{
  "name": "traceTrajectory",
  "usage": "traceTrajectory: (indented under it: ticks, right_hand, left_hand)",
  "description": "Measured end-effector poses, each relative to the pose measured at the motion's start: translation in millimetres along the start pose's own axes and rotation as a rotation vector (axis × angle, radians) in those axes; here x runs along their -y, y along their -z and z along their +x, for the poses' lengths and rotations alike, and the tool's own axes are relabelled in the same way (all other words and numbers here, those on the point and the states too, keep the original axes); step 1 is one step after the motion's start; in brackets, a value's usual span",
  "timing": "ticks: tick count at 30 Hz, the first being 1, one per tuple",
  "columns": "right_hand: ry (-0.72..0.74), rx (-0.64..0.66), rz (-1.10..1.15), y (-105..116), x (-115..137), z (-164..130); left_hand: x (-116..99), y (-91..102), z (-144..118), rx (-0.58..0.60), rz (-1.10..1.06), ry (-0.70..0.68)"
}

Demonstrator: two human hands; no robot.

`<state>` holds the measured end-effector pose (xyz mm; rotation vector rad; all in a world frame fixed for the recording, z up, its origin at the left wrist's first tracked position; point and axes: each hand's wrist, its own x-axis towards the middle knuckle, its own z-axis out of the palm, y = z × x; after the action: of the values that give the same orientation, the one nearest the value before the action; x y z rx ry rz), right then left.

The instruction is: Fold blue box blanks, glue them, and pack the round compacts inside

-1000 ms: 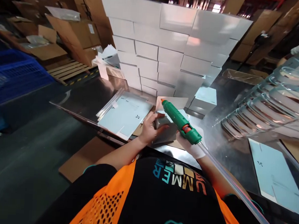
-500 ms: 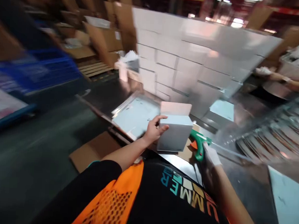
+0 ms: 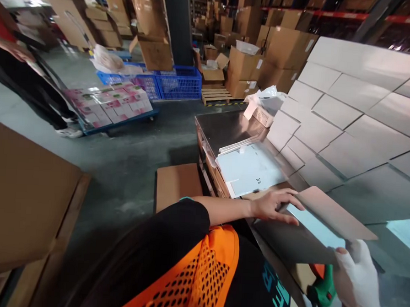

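At the near edge of the steel table [image 3: 227, 127], both hands work one grey carton [image 3: 296, 238], flap still open. Left hand [image 3: 274, 205], bare, lies flat with fingers spread on the carton's upper edge, pressing rather than clasping. Right hand [image 3: 358, 280], in a white glove, closes around the carton's lower corner, steadying it from below. Green glue gun [image 3: 321, 292] sits just under that hand, partly hidden; whether it is gripped cannot be told. Flat carton blanks [image 3: 248, 169] lie beside the left hand within reach. Stacked white boxes [image 3: 347, 119] wall the far side. Blue crates [image 3: 177, 81] stand on the floor beyond.
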<state>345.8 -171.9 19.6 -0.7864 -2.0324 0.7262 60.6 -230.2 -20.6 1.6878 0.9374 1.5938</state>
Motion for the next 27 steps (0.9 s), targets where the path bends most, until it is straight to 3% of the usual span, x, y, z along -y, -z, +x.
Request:
traceTrajectory:
  ticks: [3,5,11,13,17,21,24,27]
  right_hand:
    - [-0.022,-0.048,-0.022,-2.7,6.0,-14.6]
    - [0.057,-0.058,0.000,-8.8,10.7,-22.3]
    - [0.299,-0.011,-0.065,-28.2,24.7,-28.5]
    - [0.325,0.016,-0.060,-29.6,22.2,-27.9]
    - [0.297,0.060,-0.053,-27.9,18.6,-31.7]
    - [0.285,0.074,-0.031,-25.9,22.4,-39.1]
    - [0.274,0.069,0.013,-33.0,23.9,-49.7]
    - [0.047,0.052,0.037,-50.6,19.7,-61.8]
  left_hand:
    - [2.1,-0.2,0.6,-0.062,-0.098,0.019]
    - [2.3,5.2,4.1,-0.041,-0.099,-0.012]
    - [1.4,30.8,13.3,0.305,0.068,-0.269]
    - [4.7,34.9,15.4,0.327,0.101,-0.318]
    - [-1.6,38.4,17.3,0.364,0.202,-0.441]
    - [-24.9,39.6,16.0,0.485,0.305,-0.530]
    - [-38.3,37.8,9.7,0.484,0.353,-0.551]
    - [-38.7,34.7,2.3,0.429,0.340,-0.568]
